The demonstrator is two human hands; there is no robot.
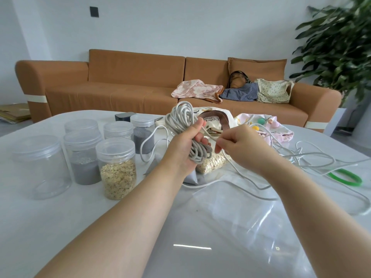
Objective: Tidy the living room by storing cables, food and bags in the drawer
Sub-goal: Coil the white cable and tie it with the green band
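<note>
The cable coil (181,121) stands roughly upright above the table (60,217), its long axis running from the loops at the top, far from the person, down to the bend nearest them. The left hand (185,146) has its grip clamped round the coil's middle, fingers curled across the strands. Just to the right of the coil, the right hand (241,146) appears to pinch a single strand between thumb and forefinger, its other fingers loosely bent. From there the loose cable (301,157) runs off to the right in slack loops over the table, so the unwound length lies on the right hand's side and well apart from the coil. In my judgement the next wrap depends on the right hand carrying that strand leftward over the coil. No drawer is in view.
</note>
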